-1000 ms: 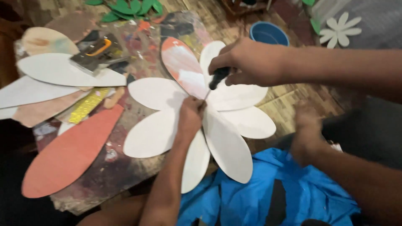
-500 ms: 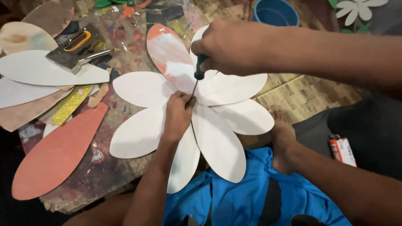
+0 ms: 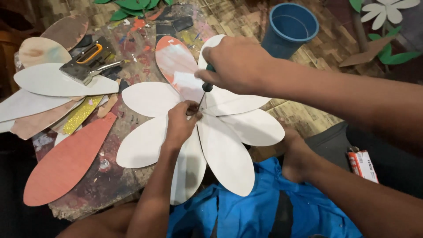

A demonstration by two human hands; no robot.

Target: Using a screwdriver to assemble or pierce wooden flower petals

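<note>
Near the middle of the frame, the right hand point(image 3: 238, 64) was clenched around a dark-handled screwdriver point(image 3: 205, 90), its thin shaft slanting down to the centre of a large white paper flower point(image 3: 220, 150) lying on the paint-stained table point(image 3: 88, 176). The left hand point(image 3: 180, 123) rested on the flower's centre, its fingers point(image 3: 191, 108) pinched together right at the screwdriver's tip. A staple gun point(image 3: 88, 64) lay on loose petals in the upper left, a long red petal point(image 3: 66, 163) at lower left, and a blue cup point(image 3: 288, 28) stood at the top.
</note>
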